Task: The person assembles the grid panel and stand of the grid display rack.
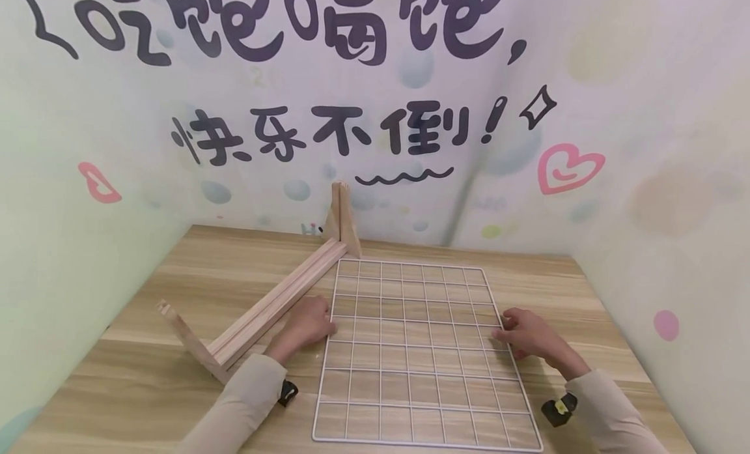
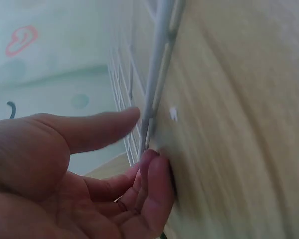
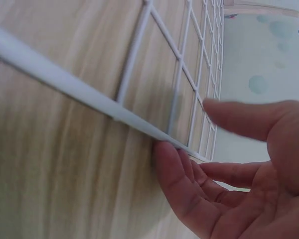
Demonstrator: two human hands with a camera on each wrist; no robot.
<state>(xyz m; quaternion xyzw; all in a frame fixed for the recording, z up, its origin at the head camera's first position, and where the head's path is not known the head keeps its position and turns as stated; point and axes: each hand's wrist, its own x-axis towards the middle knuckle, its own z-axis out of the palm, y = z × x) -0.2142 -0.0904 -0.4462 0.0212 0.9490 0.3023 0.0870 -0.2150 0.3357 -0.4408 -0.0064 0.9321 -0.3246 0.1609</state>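
A white wire grid panel (image 1: 414, 344) lies over the wooden table, in the middle of the head view. My left hand (image 1: 308, 322) is at its left rim. In the left wrist view the thumb (image 2: 107, 130) stands straight beside the rim, with the other fingers bent at its lower side. At the right rim is my right hand (image 1: 530, 335). The right wrist view shows its fingertips (image 3: 168, 154) touching the rim from below, while the thumb (image 3: 239, 118) is raised apart from the wire.
A wooden stand (image 1: 275, 304) with a long slatted bar and upright end pieces lies left of the panel, its far end close to the panel's corner. The table (image 1: 146, 330) meets a printed wall (image 1: 263, 200) at the back. Black wrist devices (image 1: 559, 410) sit below both sleeves.
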